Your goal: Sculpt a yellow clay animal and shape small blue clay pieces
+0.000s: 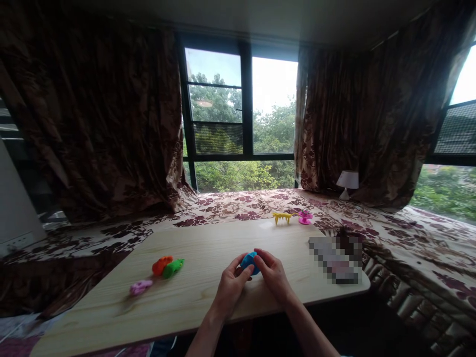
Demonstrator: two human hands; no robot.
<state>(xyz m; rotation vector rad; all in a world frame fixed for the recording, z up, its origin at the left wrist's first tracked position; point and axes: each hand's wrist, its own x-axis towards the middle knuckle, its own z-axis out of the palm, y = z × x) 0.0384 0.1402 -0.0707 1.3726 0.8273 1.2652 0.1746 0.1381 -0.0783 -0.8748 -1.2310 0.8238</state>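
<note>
A small blue toy (248, 261) rests low over the light wooden table (208, 248), held between both my hands. My left hand (229, 287) curls around its left side and my right hand (273, 276) pinches it from the right, fingers closed on it. To the left lie an orange toy (161, 264), a green toy (173, 267) touching it, and a pink toy (140, 286) nearer the front edge. At the table's far edge stand a yellow toy (281, 217) and a pink toy (305, 217).
A blurred-out object (336, 258) lies at the table's right end. A floral cloth (238, 203) covers the ledge behind, with a small white lamp (347, 182) on it. Dark curtains (92, 124) flank the window (241, 114).
</note>
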